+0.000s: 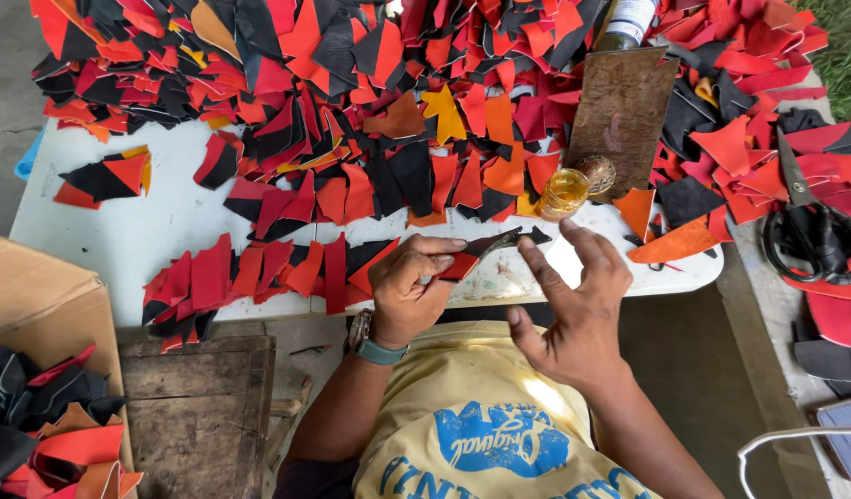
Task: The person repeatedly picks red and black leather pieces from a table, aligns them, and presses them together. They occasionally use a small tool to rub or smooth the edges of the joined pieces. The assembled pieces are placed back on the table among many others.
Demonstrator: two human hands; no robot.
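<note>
A joined red-and-black leather piece [476, 254] is pinched in the closed left hand [409, 286] above the near edge of the white bench [157, 231]. The right hand [573, 305] is held open and empty just beside it, its fingers spread. A small jar of amber glue [563, 192] is seen behind, beside a brown board [621, 111]. Black scissors [809, 231] are lying at the right.

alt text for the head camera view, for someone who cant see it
A person's left hand pinches a red and black leather piece over a white table, while the right hand is open beside it, fingertips near the piece. Heaps of red, orange and black leather scraps cover the table, with a small jar of amber liquid and black scissors nearby.
</note>
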